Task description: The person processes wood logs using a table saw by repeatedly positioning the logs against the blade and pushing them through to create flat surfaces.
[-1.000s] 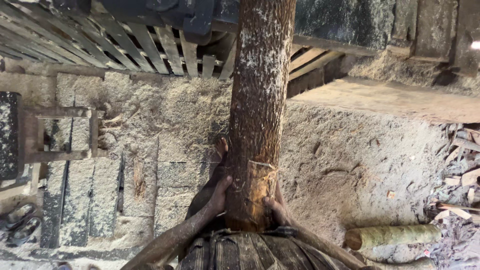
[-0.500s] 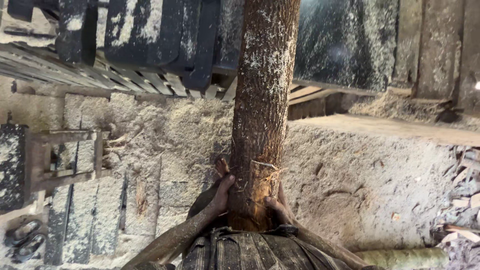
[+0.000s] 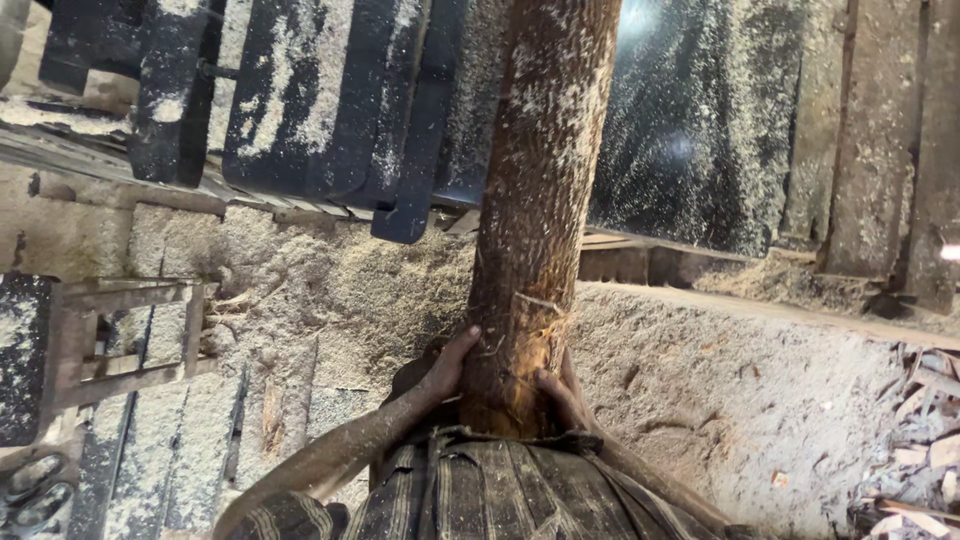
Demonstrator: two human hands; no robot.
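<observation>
A thick brown log [image 3: 540, 200] dusted with sawdust runs from my waist up out of the top of the head view. My left hand [image 3: 447, 368] presses against its near end on the left side, fingers wrapped on the bark. On the right side my right hand [image 3: 563, 395] grips the same end. Frayed bark strips hang between both hands. My striped garment [image 3: 480, 490] hides the very bottom of the log.
Sawdust covers the ground all around. A dark metal machine body [image 3: 330, 100] stands at the upper left, a rusty metal frame [image 3: 120, 340] at the left. A raised sawdust-covered ledge [image 3: 760, 310] runs on the right, wood scraps [image 3: 920, 440] at the far right.
The view has tilted upward and moved closer to the dark machine; the log has swung slightly to the right at its top. Both hands keep their hold on its end.
</observation>
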